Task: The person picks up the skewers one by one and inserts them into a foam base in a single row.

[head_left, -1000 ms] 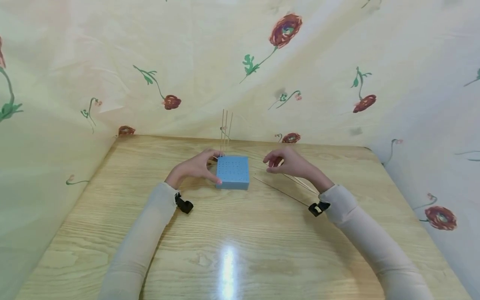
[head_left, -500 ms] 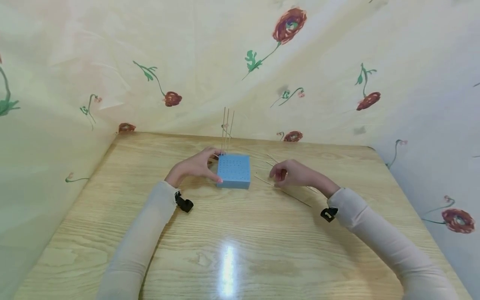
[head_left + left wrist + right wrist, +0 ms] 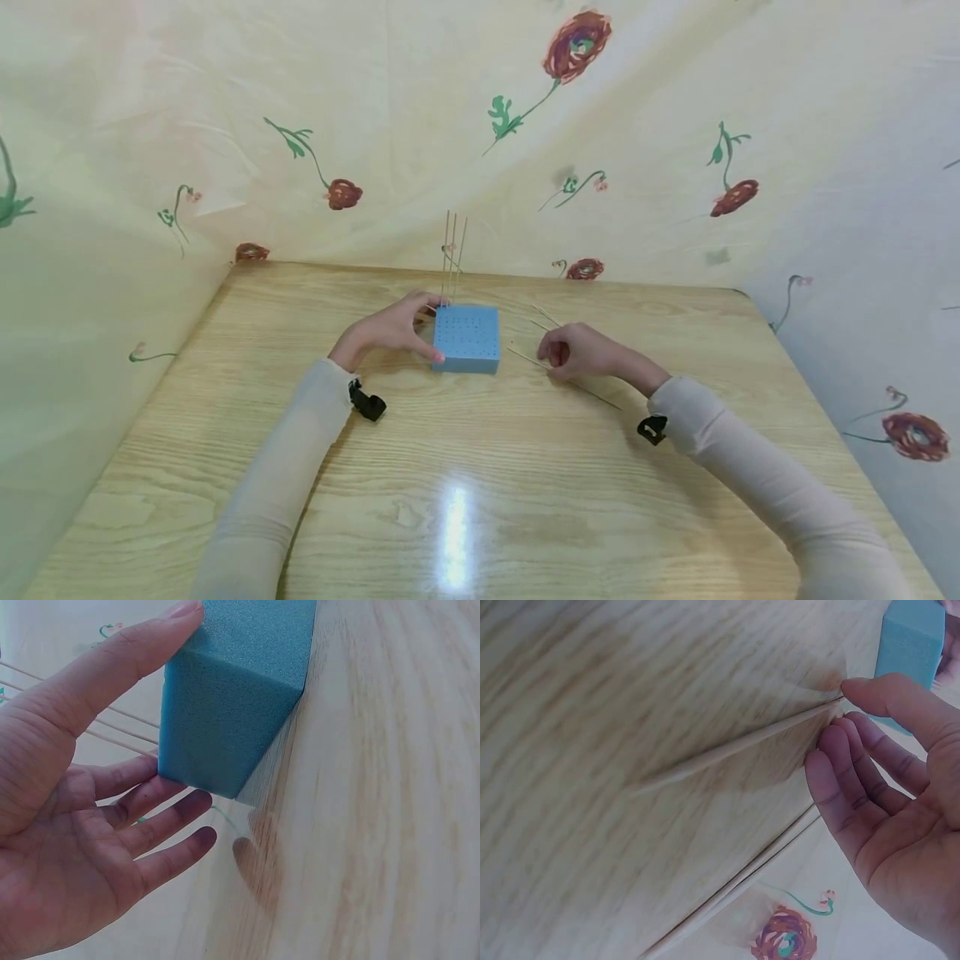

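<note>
A blue foam block (image 3: 467, 337) with rows of small holes in its top lies on the table. My left hand (image 3: 390, 327) grips it at the left, with the thumb at the near corner and fingers at the far side. Three thin wooden sticks (image 3: 453, 258) stand up from the block's far left edge. To the right, my right hand (image 3: 588, 350) is low over the table, its thumb and index fingertips pinching a wooden stick (image 3: 742, 746) that lies there. Two more sticks (image 3: 731, 889) lie beyond that hand, partly hidden by it in the head view.
The wooden table (image 3: 375, 483) meets a flower-printed cloth (image 3: 420, 125) at its back and sides. Black wrist straps (image 3: 367, 402) sit at both sleeve cuffs.
My right hand has come down and towards me, from over the two far sticks to the nearer stick. My left hand stays on the foam block.
</note>
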Demonstrator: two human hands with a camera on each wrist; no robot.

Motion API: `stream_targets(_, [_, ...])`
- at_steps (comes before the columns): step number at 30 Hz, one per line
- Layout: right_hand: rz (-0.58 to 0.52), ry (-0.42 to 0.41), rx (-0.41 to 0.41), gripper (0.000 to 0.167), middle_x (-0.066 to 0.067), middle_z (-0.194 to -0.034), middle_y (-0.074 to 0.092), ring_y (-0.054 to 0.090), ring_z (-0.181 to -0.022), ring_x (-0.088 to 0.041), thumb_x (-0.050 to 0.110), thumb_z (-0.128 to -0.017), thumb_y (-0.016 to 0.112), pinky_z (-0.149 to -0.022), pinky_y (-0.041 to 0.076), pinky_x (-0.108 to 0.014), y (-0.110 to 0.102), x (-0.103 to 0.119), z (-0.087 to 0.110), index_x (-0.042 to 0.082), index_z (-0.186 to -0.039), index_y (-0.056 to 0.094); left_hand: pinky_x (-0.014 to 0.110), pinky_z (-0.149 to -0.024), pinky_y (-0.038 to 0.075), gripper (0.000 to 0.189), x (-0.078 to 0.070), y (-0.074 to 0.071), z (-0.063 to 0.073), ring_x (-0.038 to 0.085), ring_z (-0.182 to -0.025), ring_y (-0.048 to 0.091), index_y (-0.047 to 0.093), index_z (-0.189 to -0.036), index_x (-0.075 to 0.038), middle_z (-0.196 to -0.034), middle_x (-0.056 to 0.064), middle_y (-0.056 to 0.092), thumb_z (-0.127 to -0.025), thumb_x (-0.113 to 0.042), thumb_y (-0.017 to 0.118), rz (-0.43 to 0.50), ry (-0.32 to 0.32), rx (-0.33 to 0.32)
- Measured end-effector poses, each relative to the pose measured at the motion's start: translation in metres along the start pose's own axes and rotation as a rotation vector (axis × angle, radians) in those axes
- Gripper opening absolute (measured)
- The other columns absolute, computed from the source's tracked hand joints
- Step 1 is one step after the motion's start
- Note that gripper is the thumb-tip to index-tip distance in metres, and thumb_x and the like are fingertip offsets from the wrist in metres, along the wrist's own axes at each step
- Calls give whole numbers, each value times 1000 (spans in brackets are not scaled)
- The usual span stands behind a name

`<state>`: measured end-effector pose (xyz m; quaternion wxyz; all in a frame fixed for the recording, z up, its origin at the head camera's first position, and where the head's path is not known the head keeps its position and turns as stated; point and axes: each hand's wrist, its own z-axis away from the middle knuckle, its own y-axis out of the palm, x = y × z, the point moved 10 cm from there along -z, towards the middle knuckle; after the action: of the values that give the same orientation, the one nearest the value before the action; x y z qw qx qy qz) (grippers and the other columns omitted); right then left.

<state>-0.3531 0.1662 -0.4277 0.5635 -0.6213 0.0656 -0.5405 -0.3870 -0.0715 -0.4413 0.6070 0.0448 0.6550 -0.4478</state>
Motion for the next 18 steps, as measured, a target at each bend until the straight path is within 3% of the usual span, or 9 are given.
stream_targets(18, [-16,34,15,13,-4,-79,68,59,-72,-12,0,-85,76,-66,50,-24,-2,-5,-2,3,-97,74,59,-123,29,97,-4,0,1,36,-150,31,35,-159,-8,-163,13,30,-80,-21,91,17,3,10])
